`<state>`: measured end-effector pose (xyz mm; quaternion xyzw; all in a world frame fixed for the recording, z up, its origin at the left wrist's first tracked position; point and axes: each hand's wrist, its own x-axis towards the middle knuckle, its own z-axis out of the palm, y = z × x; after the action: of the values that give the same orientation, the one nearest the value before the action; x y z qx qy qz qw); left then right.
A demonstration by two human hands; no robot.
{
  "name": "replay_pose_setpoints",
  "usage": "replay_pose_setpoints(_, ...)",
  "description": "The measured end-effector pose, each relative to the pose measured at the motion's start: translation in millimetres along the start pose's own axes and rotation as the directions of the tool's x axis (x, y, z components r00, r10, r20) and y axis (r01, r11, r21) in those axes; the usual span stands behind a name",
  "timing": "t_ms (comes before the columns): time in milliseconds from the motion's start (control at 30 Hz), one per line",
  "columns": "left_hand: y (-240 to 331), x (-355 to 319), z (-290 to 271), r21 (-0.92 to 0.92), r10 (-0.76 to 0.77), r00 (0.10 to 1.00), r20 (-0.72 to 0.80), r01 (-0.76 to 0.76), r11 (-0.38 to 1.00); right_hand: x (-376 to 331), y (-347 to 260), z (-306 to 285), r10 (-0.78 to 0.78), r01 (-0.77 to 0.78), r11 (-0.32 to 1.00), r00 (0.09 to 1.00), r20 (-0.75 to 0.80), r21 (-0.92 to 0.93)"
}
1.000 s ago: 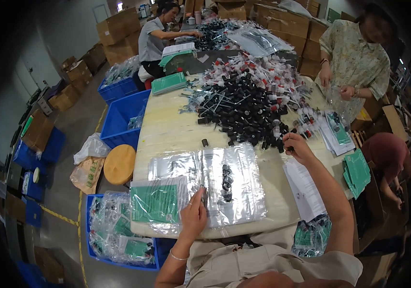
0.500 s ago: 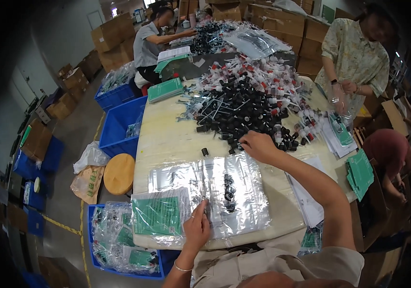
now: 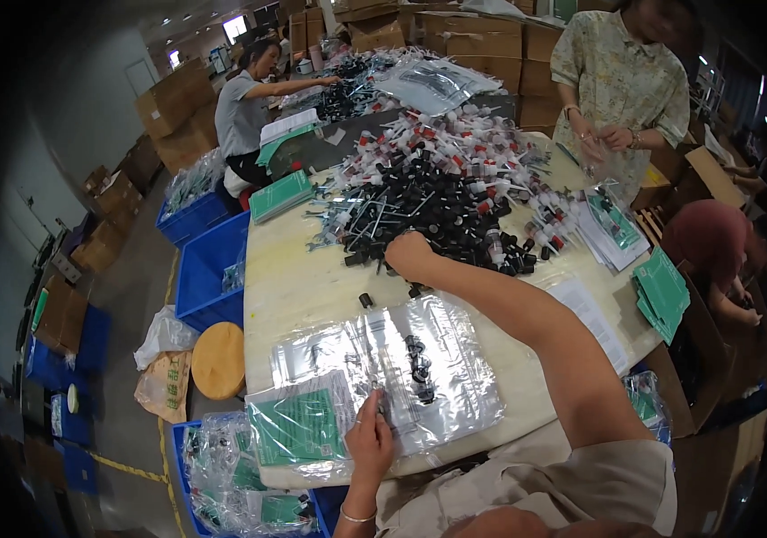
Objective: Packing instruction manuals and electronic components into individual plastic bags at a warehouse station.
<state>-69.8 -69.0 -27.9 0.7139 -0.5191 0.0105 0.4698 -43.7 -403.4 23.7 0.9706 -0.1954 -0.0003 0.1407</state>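
Note:
My right hand (image 3: 408, 255) is at the near left edge of a heap of black caps (image 3: 442, 211), its fingers curled down among them. What those fingers grip is hidden. My left hand (image 3: 371, 438) rests with bent fingers on clear plastic bags (image 3: 464, 394) at the table's front edge. Something thin seems to be at its fingertips, too small to name. A short row of black caps (image 3: 418, 368) lies on the bags, right of that hand. To its left, a green printed card (image 3: 298, 426) lies under clear plastic. One loose black cap (image 3: 365, 300) stands apart on the table.
White and red caps (image 3: 446, 143) are heaped farther back, beside small metal wrenches (image 3: 334, 220). Green booklets (image 3: 280, 196) lie at the far left. Blue crates (image 3: 213, 278) and a round stool (image 3: 218, 360) stand left of the table. A co-worker (image 3: 621, 81) handles a clear bag at right.
My right hand has moved left along the near edge of the black heap. My left hand stays by the bags. The whole view has shifted slightly.

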Motion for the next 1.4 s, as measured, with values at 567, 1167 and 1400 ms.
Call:
replay_pose_setpoints(567, -1, -3, 0, -0.001, 0.019, 0.999, -0.027, -0.019, 1.000, -10, 5, 11, 0.041, -0.039, 0.973, 0.999, -0.002, 0.225)
replay_pose_setpoints(1167, 4, 5, 3, 0.023, 0.027, 0.999, -0.021, -0.026, 0.999, -106, 220, 38, 0.442, -0.050, -0.559, 0.826, 0.349, 0.828)
replay_pose_setpoints(1400, 6, 0, -1, 0.076, -0.018, 1.000, -0.020, 0.019, 0.997, -100, 213, 76, 0.568, -0.423, 0.739, 0.810, -0.146, 0.525)
